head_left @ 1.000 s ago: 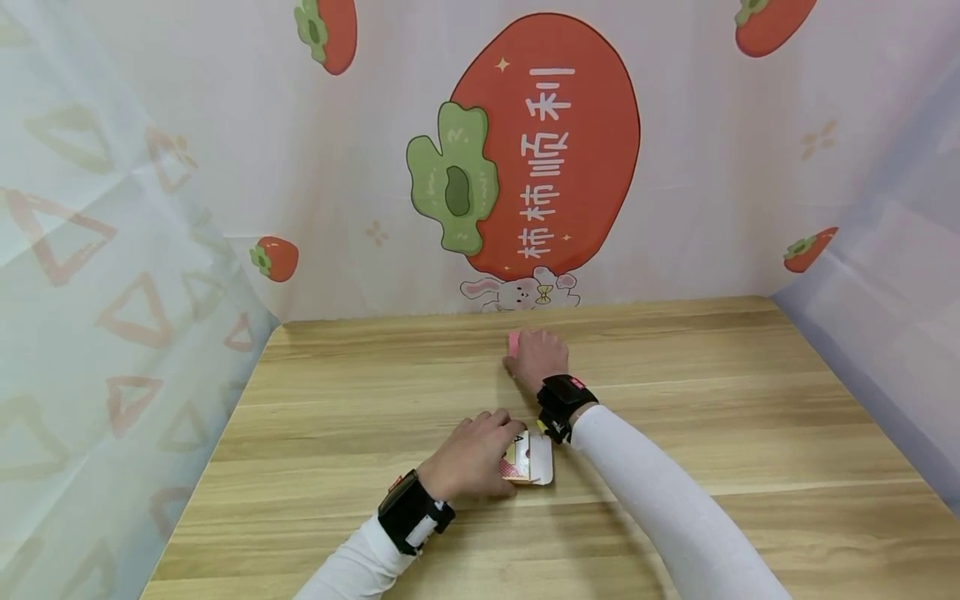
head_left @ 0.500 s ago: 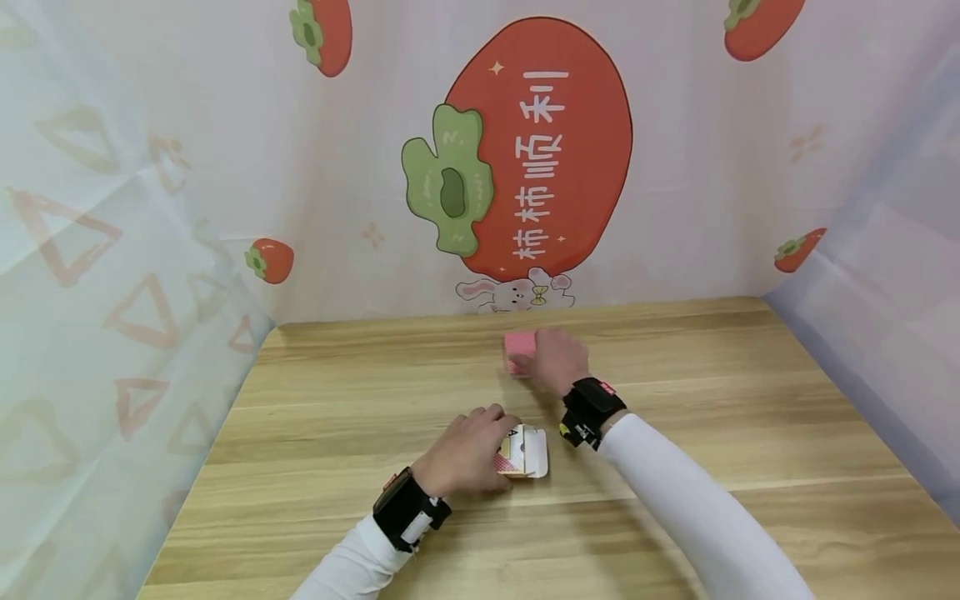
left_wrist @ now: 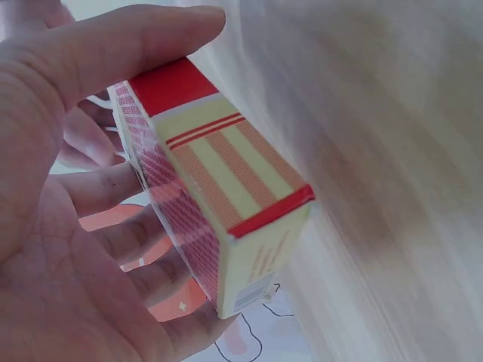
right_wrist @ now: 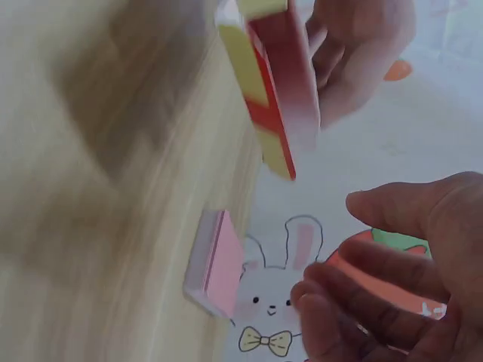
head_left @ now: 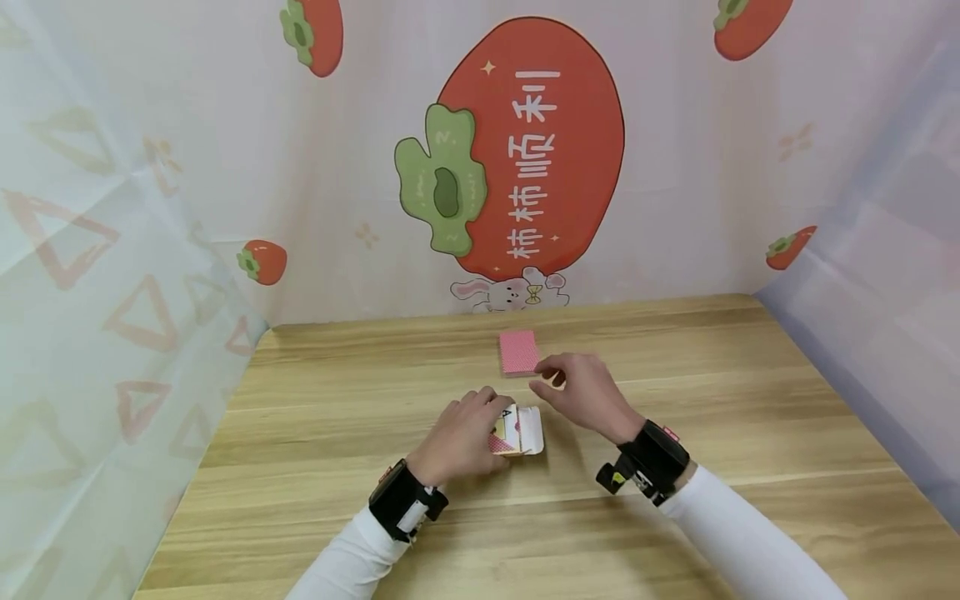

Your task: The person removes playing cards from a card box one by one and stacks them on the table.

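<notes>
My left hand (head_left: 462,437) grips a playing-card box (head_left: 510,433), thumb on one side and fingers on the other. In the left wrist view the box (left_wrist: 241,166) shows red, cream and striped faces. Its white flap (head_left: 531,430) stands out at the right end. Behind it on the table lies a pink-backed deck of cards (head_left: 519,352), squared into a stack. My right hand (head_left: 588,392) is just right of the deck with fingers loosely bent and nothing between them. The right wrist view shows the deck (right_wrist: 219,264) apart from that hand.
The wooden table (head_left: 337,400) reaches back to a printed cloth (head_left: 690,167) with a big persimmon and a rabbit. More cloth hangs along the left and right sides. Each wrist wears a black strapped camera (head_left: 652,462).
My right hand has let go of the deck and drawn back toward the right and nearer me. The deck stays on the table. My left hand and the box have shifted slightly up in view.
</notes>
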Motion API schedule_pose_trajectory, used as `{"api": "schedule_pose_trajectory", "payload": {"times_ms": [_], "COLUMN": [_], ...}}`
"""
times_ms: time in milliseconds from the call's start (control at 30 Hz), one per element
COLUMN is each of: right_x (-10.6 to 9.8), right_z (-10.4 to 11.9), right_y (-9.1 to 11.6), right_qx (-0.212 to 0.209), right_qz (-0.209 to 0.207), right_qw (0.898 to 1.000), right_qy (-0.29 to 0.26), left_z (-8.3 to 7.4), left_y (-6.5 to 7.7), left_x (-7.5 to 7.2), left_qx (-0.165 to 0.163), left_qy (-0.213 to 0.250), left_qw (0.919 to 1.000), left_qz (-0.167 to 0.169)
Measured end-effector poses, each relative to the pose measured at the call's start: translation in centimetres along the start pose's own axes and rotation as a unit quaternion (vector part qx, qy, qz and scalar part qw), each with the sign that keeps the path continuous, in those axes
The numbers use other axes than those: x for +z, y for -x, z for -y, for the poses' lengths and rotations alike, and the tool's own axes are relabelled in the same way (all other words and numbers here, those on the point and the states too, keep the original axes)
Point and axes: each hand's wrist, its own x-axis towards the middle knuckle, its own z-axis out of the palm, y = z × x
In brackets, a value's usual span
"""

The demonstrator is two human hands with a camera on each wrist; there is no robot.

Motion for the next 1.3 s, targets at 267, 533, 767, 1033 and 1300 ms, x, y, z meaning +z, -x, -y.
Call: {"api": "schedule_pose_trajectory", "payload": {"times_ms": [267,533,767,1033,1300], "right_x": [-0.1,0.3,0.5,0.8,0.6], "right_z": [0.2,0.0,-0.4,0.0,-0.2], "right_y": [2.5,3.1,3.0,3.0,3.4], "right_qx": [-0.080,-0.078,-0.017,0.043,0.050], "right_qz": [0.015,0.036,0.049,0.031,0.034], "right_qw": [0.994,0.991,0.988,0.988,0.986], "right_qy": [-0.079,-0.105,-0.143,-0.143,-0.158], "left_z": [0.0,-0.5,-1.3,-2.1,-2.3], "left_y": [-0.6,-1.4,-1.8,-2.0,-2.1], "left_x": [-0.4,-1.2,-1.7,-2.2,-2.2], "left_qx": [0.007,0.011,0.025,0.043,0.042], "left_qy": [0.020,0.026,0.031,0.005,0.003], "left_qw": [0.9995,0.9984,0.9974,0.9972,0.9972], "left_qz": [-0.025,-0.048,-0.061,-0.062,-0.061]}}
